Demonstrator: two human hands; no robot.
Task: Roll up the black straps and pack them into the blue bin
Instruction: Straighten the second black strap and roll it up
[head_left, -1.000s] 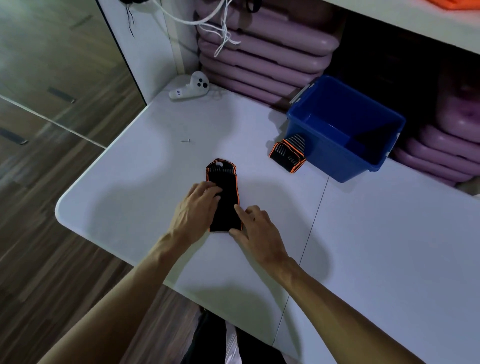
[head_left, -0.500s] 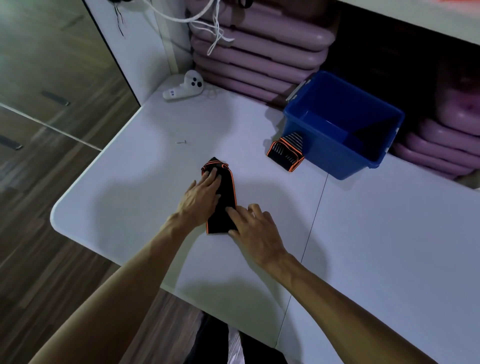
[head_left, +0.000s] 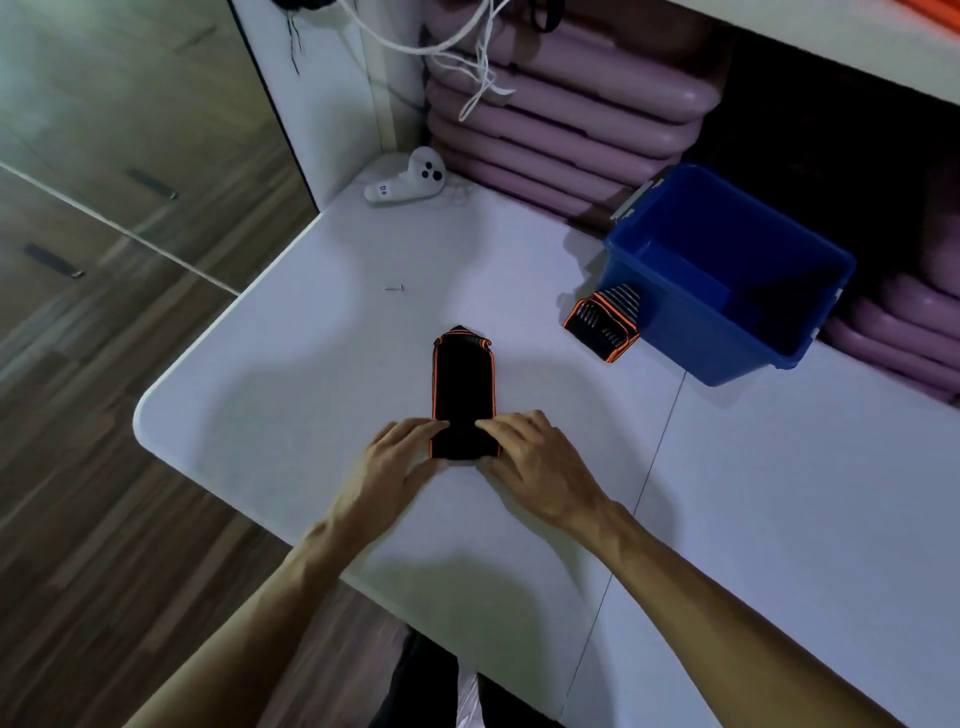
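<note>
The white surface (head_left: 291, 395) ends in a rounded corner at 9 o'clock of the hands, with wooden floor (head_left: 104, 467) beyond; its near edge runs just below the wrists. Bare room lies open toward 10 and 4 o'clock. At 2 o'clock stands the blue bin (head_left: 691, 338), open-topped, with a second strap (head_left: 602, 325), folded and orange-edged, touching its near wall. A white controller (head_left: 405, 179) lies at 12 o'clock near the stacked purple pads (head_left: 545, 135), and a small screw (head_left: 395, 287) sits between. The black strap (head_left: 462, 395) lies flat, long axis pointing to 12 o'clock, trimmed in orange, its far end bunched. The left hand (head_left: 395, 462) and right hand (head_left: 535, 462) press fingers on its near end from either side, pinching its edges.
</note>
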